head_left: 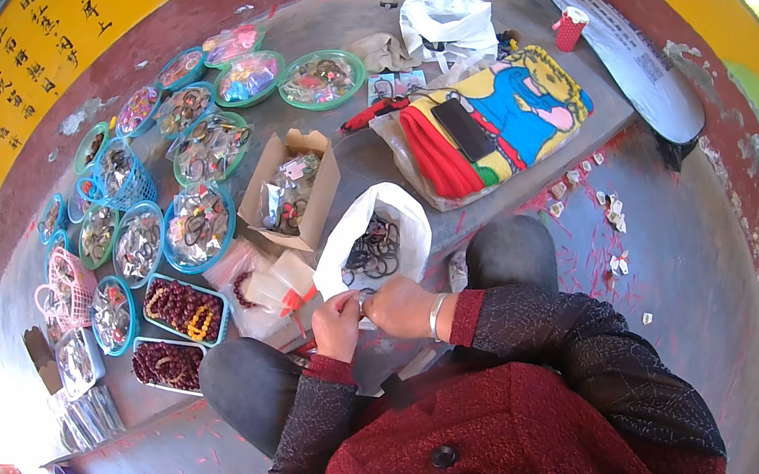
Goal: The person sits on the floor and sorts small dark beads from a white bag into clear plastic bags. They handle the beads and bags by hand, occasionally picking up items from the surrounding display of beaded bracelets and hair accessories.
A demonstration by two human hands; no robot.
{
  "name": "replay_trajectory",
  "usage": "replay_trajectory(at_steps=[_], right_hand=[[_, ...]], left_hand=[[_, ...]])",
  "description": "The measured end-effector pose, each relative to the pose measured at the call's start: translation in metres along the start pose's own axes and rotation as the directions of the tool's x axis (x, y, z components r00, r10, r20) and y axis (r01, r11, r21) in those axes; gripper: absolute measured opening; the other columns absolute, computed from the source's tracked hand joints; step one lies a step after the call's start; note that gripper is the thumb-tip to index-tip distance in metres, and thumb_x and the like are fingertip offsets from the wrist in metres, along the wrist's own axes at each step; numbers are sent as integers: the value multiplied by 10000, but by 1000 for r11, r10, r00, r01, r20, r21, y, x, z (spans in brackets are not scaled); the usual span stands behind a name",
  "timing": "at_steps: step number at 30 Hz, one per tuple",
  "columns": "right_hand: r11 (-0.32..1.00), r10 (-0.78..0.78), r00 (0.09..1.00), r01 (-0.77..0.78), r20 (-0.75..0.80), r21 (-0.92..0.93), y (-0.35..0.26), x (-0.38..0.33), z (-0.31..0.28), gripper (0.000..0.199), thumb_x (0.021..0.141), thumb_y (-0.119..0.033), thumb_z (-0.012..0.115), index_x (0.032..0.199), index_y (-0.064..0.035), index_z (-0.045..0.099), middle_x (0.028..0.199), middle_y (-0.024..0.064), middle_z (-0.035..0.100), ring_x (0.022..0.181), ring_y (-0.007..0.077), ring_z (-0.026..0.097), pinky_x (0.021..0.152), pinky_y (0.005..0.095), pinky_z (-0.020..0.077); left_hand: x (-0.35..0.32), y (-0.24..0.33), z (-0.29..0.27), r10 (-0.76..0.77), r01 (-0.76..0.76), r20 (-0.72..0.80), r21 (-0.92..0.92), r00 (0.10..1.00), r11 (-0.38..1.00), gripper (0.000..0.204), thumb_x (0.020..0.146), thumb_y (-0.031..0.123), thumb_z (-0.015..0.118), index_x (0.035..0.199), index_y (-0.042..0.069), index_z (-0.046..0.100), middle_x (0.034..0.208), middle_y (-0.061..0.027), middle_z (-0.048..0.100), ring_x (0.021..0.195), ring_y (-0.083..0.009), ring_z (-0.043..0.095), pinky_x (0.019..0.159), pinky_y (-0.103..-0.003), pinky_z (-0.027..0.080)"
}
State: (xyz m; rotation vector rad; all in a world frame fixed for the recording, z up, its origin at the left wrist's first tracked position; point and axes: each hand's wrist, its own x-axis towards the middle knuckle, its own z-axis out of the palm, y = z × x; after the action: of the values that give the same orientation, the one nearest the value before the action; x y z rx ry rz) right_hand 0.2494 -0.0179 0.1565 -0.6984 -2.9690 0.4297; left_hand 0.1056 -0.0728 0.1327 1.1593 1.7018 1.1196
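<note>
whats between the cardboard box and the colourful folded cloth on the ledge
In the head view, a white plastic bag of dark bracelets lies between the cardboard box and the colourful cloth, just beyond both hands.

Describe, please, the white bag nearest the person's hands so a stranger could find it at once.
Start at the grey stone ledge covered with round trays of trinkets. At its near edge, just above the left hand and right hand, sits a white plastic bag. Unlike the shut white bag farther back, its mouth gapes open, showing dark rings.

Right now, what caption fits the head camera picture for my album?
Two hands, left hand and right hand, work together beside a white bag of dark rings.
</note>
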Motion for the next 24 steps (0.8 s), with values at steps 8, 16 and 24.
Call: replay_trajectory(at_steps=[8,16,24], right_hand=[[943,172,832,16,-527,333,13,9,-31,175,767,-123,529,919,-67,595,670,122,595,636,299,606,538,399,469],[930,318,930,-343,183,129,91,57,45,160,714,-137,519,745,-93,670,783,162,632,756,323,609,692,420,476],[838,487,858,-512,162,190,112,51,147,234,785,-144,457,912,-49,629,905,168,635,863,337,610,754,434,481]], left_hand=[[21,-12,-45,12,-4,-125,62,992,998,189,836,66,500,877,-55,639,770,-69,654,621,-88,562,596,-223,461],[26,-9,-72,-39,41,-88,20,995,999,193,800,125,516,838,6,662,668,-78,641,604,-123,582,580,-251,452],[35,-13,-59,-59,68,-80,117,995,991,197,795,145,506,852,42,663,726,-97,645,683,-147,614,634,-274,461]])
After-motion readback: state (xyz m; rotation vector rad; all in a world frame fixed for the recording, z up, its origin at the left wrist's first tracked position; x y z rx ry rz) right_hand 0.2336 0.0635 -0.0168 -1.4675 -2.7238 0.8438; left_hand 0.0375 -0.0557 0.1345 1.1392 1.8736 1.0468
